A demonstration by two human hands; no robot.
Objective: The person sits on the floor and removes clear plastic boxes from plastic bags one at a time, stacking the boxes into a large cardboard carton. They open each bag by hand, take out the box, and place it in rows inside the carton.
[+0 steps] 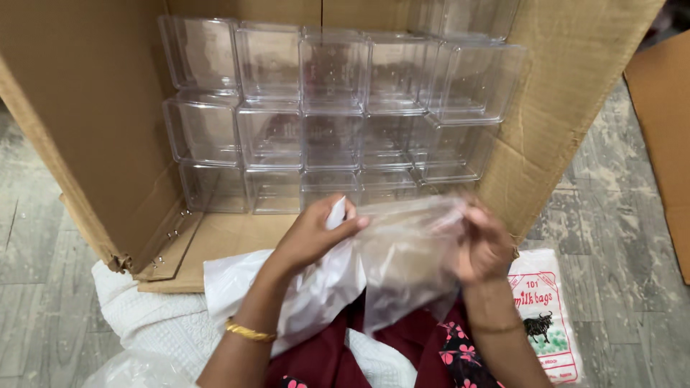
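Note:
My left hand (pixel 310 237) and my right hand (pixel 483 244) both grip a thin clear plastic bag (pixel 402 259), stretched between them above my lap. The left fingers pinch its left top edge, the right fingers pinch its right top edge. More white plastic bags (pixel 287 287) lie under the left wrist. Just beyond the hands, an open cardboard box (pixel 93 129) lies on its side, and several clear plastic containers (pixel 330 108) are stacked in rows inside it.
A printed pack of bags (pixel 550 316) lies on the grey floor to the right. A white cloth (pixel 151 323) covers the floor at the left. Another piece of cardboard (pixel 665 129) lies at the far right.

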